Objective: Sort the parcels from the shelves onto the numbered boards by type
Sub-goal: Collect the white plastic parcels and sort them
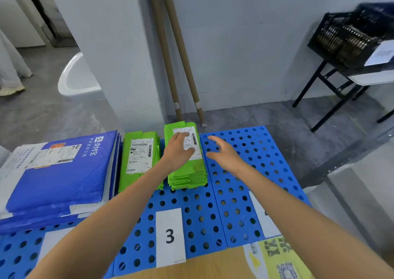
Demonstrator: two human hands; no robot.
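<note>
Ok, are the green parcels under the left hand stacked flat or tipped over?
Stacked flat. The right-hand pile of green parcels lies level on the blue board, edges layered, label up, with the left hand resting on top.

Your single head-worn wide-angle camera looks forward and steeply down from close above the blue perforated boards (245, 193), their far edge meeting the wall (245, 54).

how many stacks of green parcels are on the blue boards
2: one low stack beside the blue parcels, one taller stack under the left hand. Parcels per stack can't be counted.
</note>
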